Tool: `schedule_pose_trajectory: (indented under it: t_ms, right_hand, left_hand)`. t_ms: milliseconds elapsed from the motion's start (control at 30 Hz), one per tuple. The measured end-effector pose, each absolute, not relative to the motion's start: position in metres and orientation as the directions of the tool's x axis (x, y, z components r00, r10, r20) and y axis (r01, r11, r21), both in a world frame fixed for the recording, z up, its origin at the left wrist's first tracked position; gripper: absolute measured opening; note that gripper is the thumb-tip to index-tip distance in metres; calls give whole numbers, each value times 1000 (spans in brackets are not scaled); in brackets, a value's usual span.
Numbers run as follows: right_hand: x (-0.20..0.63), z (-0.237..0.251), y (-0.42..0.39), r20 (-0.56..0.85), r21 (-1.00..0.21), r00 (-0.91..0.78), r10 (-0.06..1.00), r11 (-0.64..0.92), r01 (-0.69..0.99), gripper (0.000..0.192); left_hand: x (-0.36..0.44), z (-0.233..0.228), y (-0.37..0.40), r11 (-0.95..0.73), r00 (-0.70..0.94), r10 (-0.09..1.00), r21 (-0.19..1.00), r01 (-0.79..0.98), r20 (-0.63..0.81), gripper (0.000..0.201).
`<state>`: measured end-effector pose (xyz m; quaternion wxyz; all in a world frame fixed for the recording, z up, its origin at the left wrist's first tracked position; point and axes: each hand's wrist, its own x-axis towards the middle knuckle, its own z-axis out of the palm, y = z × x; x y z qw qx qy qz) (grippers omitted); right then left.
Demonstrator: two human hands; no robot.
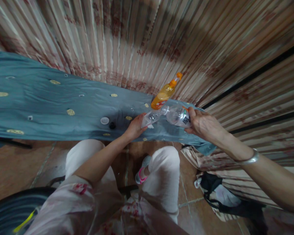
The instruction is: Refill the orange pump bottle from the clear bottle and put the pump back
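A: Quick rundown, L to R. What's far left?

B: Blue cloth point(51, 98) w/ small gold round patches, spread over a low surface in front of a striped curtain point(127, 39). Bottom-left corner: a dark round rim w/ a yellow strip, can't tell what it is.

A: Mid-cloth?

B: A small white cap point(104, 120) lying flat, a small black cap point(112, 125) just beside it on the R. Both loose on the cloth, apart from the hands.

A: Left hand?

B: Left hand point(136, 125) closed round a small crumpled clear bottle point(154, 117), fingers wrapped on its lower end. It lies nearly level, mouth end pointing R.

A: And that meets?

B: The neck of a bigger clear bottle point(176, 115) w/ a label & barcode. The two mouths look to be touching or v. close, can't tell which. Right hand point(203, 125) grips the big one's base end, thumb on top. Silver bangle point(248, 160) on that wrist.

A: Behind them?

B: Orange bottle point(164, 93) w/ orange nozzle cap, leaning back by the curtain, just behind the clear ones, untouched.

A: Below?

B: Person's knees in white trousers point(159, 176), tiled floor, a dark bag point(225, 195) lower R.
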<state>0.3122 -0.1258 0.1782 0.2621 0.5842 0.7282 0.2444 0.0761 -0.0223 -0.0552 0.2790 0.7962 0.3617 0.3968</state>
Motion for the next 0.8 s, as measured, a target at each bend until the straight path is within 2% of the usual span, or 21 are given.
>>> schedule_pose_trajectory:
  t_ms: [533, 800]
  right_hand:
    - [319, 174, -125, -72, 663, -222, 972, 213, 718, 59]
    - [319, 173, -124, -71, 665, -215, 974, 207, 718, 64]
  left_hand:
    - [77, -58, -21, -578, 432, 800, 728, 370, 416, 71]
    - [76, -57, -21, -586, 428, 793, 734, 345, 433, 69]
